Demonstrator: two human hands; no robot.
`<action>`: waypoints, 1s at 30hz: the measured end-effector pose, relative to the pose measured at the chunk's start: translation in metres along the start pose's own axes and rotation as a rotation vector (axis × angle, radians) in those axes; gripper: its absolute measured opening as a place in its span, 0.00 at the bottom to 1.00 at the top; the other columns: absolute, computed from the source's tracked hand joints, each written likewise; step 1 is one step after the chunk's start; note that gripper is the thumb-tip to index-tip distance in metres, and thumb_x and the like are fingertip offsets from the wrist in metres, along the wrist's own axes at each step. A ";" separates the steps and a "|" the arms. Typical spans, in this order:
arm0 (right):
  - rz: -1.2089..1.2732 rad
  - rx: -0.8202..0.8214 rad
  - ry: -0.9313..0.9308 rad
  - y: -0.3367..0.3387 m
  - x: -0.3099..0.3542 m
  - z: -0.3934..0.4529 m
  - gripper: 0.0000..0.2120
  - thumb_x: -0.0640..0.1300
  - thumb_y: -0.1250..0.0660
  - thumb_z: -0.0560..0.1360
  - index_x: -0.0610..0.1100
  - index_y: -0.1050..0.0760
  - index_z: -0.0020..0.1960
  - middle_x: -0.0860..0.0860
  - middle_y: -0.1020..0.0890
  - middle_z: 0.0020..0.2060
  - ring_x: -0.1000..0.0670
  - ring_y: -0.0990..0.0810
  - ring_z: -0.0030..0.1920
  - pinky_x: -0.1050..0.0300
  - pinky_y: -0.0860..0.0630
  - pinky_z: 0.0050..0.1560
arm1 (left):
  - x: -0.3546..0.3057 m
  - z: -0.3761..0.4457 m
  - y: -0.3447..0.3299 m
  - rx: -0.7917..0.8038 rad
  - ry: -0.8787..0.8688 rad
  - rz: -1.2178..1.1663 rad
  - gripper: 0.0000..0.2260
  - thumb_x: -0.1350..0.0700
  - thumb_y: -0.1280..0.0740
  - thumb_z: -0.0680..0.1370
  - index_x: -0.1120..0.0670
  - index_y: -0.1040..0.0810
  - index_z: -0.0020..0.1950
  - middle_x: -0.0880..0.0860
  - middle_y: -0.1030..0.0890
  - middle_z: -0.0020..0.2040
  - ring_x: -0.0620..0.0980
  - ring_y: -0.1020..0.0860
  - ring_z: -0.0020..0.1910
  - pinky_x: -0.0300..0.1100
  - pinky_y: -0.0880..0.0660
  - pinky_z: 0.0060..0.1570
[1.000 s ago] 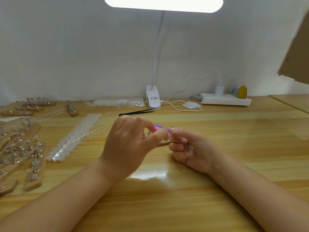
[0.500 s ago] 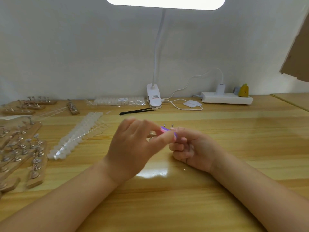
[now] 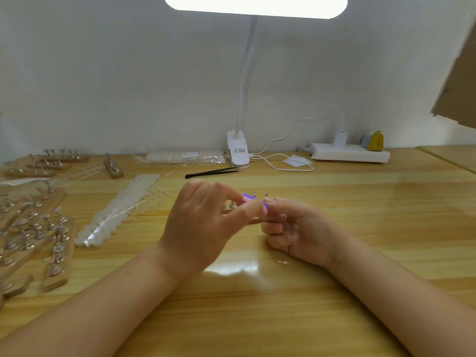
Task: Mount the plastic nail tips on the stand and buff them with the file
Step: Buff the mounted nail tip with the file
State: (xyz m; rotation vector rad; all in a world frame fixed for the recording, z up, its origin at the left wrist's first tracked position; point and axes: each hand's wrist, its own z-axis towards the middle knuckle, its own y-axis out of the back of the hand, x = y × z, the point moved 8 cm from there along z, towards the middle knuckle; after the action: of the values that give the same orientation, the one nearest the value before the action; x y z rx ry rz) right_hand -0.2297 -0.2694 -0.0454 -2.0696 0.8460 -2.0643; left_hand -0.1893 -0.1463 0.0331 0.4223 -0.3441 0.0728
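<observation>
Slid rightward along the stand [image 3: 253,219] since the earlier frame: pink-purple file [image 3: 248,199], pinched by left hand [image 3: 203,225]. Curled tight beside it, fingertips touching file: right hand [image 3: 296,228]; held item hidden. Mid-worktop [image 3: 360,202], nail tip strips [image 3: 118,212] toward left edge. Lamp clip [image 3: 238,150] label unreadable.

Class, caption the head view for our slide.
Left hand rubs a purple file against the stand steadied by the right hand.
</observation>
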 end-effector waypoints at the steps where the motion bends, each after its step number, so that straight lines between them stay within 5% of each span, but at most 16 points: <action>1: -0.021 0.026 0.004 -0.003 0.000 0.000 0.04 0.42 0.30 0.68 0.43 0.25 0.39 0.52 0.32 0.29 0.57 0.34 0.27 0.67 0.43 0.22 | -0.007 0.001 0.000 -0.015 -0.031 -0.016 0.11 0.60 0.38 0.81 0.44 0.26 0.56 0.50 0.20 0.42 0.48 0.29 0.37 0.46 0.31 0.46; 4: -0.076 0.091 -0.015 -0.006 0.000 0.000 0.07 0.43 0.29 0.65 0.41 0.22 0.41 0.50 0.31 0.32 0.57 0.32 0.27 0.66 0.43 0.23 | -0.016 0.001 -0.001 -0.015 -0.069 -0.043 0.12 0.61 0.34 0.78 0.44 0.26 0.56 0.50 0.19 0.42 0.47 0.30 0.40 0.45 0.31 0.47; 9: -0.017 0.103 -0.050 -0.002 0.000 0.000 0.05 0.44 0.31 0.67 0.44 0.26 0.39 0.53 0.34 0.30 0.56 0.32 0.29 0.67 0.41 0.23 | 0.006 0.000 -0.001 0.041 0.061 -0.043 0.12 0.58 0.47 0.83 0.43 0.28 0.56 0.51 0.19 0.42 0.49 0.27 0.34 0.47 0.30 0.47; 15: -0.070 0.136 -0.047 -0.008 0.000 -0.002 0.06 0.42 0.33 0.70 0.40 0.27 0.43 0.49 0.31 0.32 0.55 0.32 0.28 0.65 0.43 0.23 | -0.016 0.001 0.000 -0.007 -0.070 -0.036 0.13 0.62 0.35 0.78 0.44 0.27 0.56 0.51 0.19 0.43 0.48 0.29 0.39 0.45 0.30 0.46; 19: -0.044 0.079 -0.053 -0.004 0.001 -0.003 0.07 0.41 0.38 0.73 0.44 0.25 0.37 0.52 0.36 0.31 0.55 0.33 0.29 0.66 0.43 0.23 | 0.008 -0.001 -0.006 0.105 0.072 0.046 0.15 0.63 0.41 0.79 0.45 0.21 0.54 0.52 0.20 0.42 0.51 0.27 0.34 0.47 0.33 0.48; 26: 0.095 -0.108 -0.017 0.003 0.003 -0.004 0.11 0.51 0.34 0.69 0.44 0.28 0.37 0.51 0.33 0.29 0.53 0.30 0.28 0.64 0.41 0.24 | 0.023 -0.003 -0.016 0.259 0.188 0.163 0.15 0.64 0.35 0.69 0.50 0.17 0.50 0.56 0.22 0.42 0.57 0.25 0.36 0.49 0.36 0.49; 30: 0.034 -0.200 0.081 0.007 0.007 -0.003 0.08 0.42 0.31 0.66 0.44 0.30 0.39 0.49 0.25 0.31 0.50 0.20 0.31 0.63 0.30 0.24 | 0.026 -0.007 -0.022 0.315 0.209 0.123 0.16 0.67 0.33 0.68 0.50 0.17 0.50 0.55 0.22 0.43 0.57 0.25 0.36 0.49 0.37 0.49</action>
State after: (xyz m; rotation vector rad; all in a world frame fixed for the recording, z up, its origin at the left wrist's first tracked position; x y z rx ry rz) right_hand -0.2355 -0.2772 -0.0424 -2.0596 1.1355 -2.1381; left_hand -0.1594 -0.1631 0.0272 0.6987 -0.1516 0.2914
